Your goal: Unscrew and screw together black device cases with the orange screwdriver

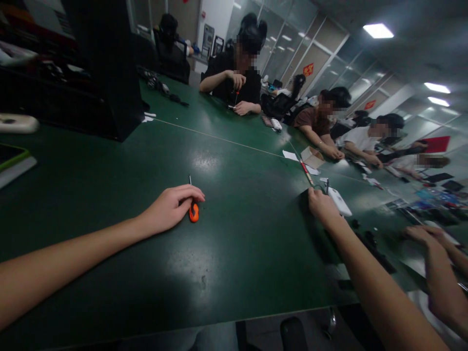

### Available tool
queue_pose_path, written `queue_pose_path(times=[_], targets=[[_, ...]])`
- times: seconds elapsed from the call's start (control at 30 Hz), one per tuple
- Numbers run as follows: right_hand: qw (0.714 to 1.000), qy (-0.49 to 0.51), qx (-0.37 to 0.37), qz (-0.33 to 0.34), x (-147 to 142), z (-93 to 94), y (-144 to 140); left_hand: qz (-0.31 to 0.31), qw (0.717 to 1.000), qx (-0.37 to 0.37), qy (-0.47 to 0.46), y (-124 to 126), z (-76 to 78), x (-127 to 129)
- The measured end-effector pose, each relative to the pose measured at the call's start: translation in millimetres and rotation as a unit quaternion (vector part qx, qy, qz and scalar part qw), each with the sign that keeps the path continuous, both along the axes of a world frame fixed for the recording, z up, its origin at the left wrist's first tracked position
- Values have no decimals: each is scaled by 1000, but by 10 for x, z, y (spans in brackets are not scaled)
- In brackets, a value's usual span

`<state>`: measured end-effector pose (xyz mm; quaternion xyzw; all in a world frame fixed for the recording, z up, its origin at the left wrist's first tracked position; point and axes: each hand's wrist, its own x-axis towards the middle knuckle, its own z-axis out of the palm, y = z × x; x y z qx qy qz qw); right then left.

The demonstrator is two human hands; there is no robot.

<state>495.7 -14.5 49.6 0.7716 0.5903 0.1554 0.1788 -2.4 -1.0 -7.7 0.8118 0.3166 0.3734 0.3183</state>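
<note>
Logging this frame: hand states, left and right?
Left hand: fingers closed on the orange screwdriver.
Right hand: touching the white device; grip cannot be told.

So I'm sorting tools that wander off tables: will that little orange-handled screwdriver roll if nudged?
Probably. The orange-handled screwdriver has a rounded handle and lies flat on the smooth, glossy green table. It looks small, so likely light and stiff. The left hand resting on it would stop it.

head view: worn on the person's head | faced forward and down across the green table point(234, 273) | sat close over both forearms | co-workers at far edge | no second view
</note>
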Motion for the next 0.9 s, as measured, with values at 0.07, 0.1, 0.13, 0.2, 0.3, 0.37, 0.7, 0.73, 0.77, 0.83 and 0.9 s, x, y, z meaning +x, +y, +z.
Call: queue_pose_path(times=[0.07,0.1,0.13,0.2,0.3,0.37,0.7,0.73,0.77,0.83,0.9], targets=[[1000,17,5,3,34,30,-16,-16,999,35,26,2,-15,-19],[1000,26,12,3,48,53,-32,-27,997,59,47,5,-23,-33],[999,35,22,-1,62,84,-58,-34,993,87,73,8,-29,-48],[997,51,47,-20,96,162,-152,-25,979,149,136,18,-34,-80],[992,73,79,-62,187,281,-427,28,955,213,204,33,-26,-113],[988,89,85,-90,275,328,-680,42,945,237,221,37,-23,-120],[983,157,-7,-97,371,307,-1523,-18,940,260,221,-24,-63,-118],[984,160,-11,-81,281,321,-1518,-13,945,252,207,-35,-53,-124],[984,166,-16,-62,158,336,-1499,-4,950,247,192,-47,-40,-133],[983,182,-30,-13,-194,355,-1417,13,956,244,163,-67,-14,-159],[978,197,-48,58,-674,352,-1285,25,959,247,134,-78,7,-190]])
